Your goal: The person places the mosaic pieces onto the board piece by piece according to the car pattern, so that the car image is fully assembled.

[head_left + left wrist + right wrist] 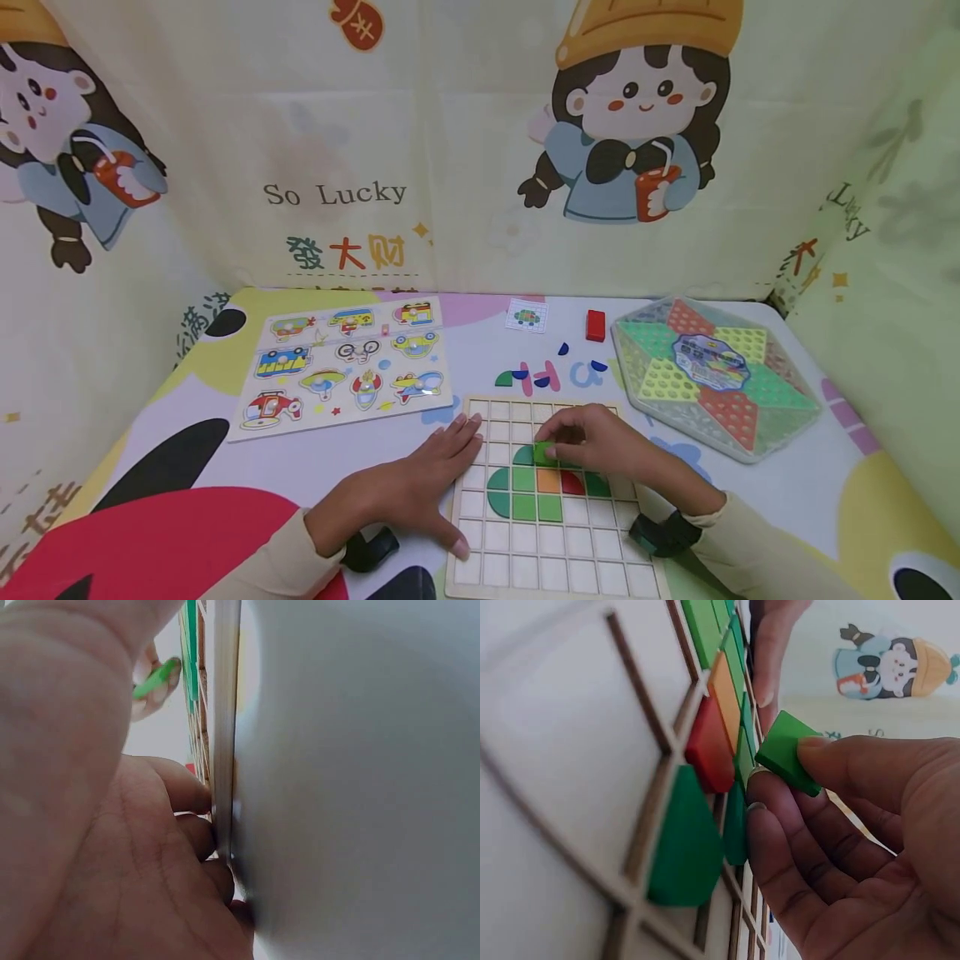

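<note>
A wooden grid board (555,575) with white square cells lies in front of me. Between thumb and fingertips, my right hand (600,437) pinches a light green square tile (787,750), tilted just above the board's upper middle cells. Along the board's left edge, my left hand (408,492) rests with fingers extended and thumb spread. Set in the cells are light green squares (523,507), an orange square (548,481), a red rounded piece (572,482) and dark green rounded pieces (498,504). The right hand partly hides the cells beneath it.
Behind the board lie small dark blue pieces (563,349), a pattern card (527,317) and a red block (596,326). A vehicle puzzle board (247,367) is at the left. On the right sits a hexagonal game board (637,333) with coloured triangles.
</note>
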A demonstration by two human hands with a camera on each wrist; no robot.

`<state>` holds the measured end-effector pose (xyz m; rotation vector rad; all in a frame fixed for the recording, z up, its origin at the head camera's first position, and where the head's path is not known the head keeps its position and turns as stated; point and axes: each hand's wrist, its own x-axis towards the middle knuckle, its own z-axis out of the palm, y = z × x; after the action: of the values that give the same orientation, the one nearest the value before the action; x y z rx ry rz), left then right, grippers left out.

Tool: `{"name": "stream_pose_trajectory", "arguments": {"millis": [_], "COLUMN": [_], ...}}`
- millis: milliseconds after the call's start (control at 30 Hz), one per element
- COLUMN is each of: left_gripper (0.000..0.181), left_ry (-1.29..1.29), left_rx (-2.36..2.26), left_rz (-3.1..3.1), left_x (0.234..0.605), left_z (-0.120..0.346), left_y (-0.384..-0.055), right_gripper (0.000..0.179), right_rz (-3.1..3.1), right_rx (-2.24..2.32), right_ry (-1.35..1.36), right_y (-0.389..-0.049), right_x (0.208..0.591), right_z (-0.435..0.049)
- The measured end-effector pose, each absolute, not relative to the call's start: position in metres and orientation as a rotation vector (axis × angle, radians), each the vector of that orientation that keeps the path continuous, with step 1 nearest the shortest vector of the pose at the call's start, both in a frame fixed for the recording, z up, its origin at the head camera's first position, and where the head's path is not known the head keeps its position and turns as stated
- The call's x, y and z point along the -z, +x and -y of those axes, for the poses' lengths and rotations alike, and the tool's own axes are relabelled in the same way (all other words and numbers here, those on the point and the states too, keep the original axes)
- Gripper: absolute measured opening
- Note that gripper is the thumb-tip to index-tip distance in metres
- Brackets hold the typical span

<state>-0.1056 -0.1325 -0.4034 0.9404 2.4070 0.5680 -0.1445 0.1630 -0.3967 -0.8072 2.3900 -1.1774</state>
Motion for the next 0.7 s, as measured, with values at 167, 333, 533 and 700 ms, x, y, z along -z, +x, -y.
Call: {"name": "stream_pose_trajectory", "arguments": {"millis": [167, 333, 533, 700], "left_gripper": [0.124, 0.124, 0.123, 0.123], "left_ry": [0.944, 0.960, 0.955, 0.952], "left_rx": [-0.566, -0.565, -0.568, -0.555], "left_rz": [-2.411, -2.417, -2.412, -2.413], "left_x": [0.404, 0.404, 0.405, 0.403], "left_z": [0.132, 0.132, 0.131, 0.131], "left_y": [-0.106, -0.107, -0.106, -0.106], "right_gripper": [0.010, 0.010, 0.009, 0.012], "right_rz": [-2.342, -2.291, -2.282, -2.242], "right_rx": [1.211, 1.227, 1.196, 1.187], "right_ry": [-0.858, -0.901, -0.966, -0.961], "right_y": [-0.133, -0.125, -0.118, -0.113], "right_x": [0.396, 0.392, 0.388, 0.386], "right_z": [-0.174, -0.183, -0.192, -0.194]}}
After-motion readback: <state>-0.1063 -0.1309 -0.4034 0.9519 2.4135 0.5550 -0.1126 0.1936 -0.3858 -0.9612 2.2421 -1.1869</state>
